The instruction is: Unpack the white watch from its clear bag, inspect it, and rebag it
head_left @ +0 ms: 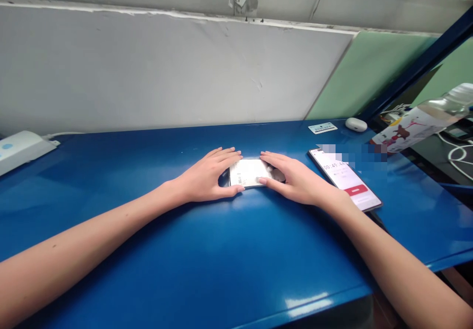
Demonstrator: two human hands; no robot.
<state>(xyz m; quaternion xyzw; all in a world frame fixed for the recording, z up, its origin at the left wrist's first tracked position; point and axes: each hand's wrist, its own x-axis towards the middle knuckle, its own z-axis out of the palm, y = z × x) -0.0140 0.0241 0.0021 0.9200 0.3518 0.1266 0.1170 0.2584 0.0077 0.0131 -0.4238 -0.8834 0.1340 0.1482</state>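
Blue glossy tabletop, head view: white slip at frame centre, lying flat between left hand and right hand. Fingers straight, close together, pressing slip ends, not clamped.
Risk, likely: slip skids on slick paint; right wrist nudges phone just beside.
Count: 2 hands, 1 slip, 1 phone, 1 bottle.

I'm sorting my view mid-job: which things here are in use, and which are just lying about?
In use: left hand, right hand, white packet touched by both.
Lying about, untouched: phone, small card, earbud case, bottle, white box at far left.
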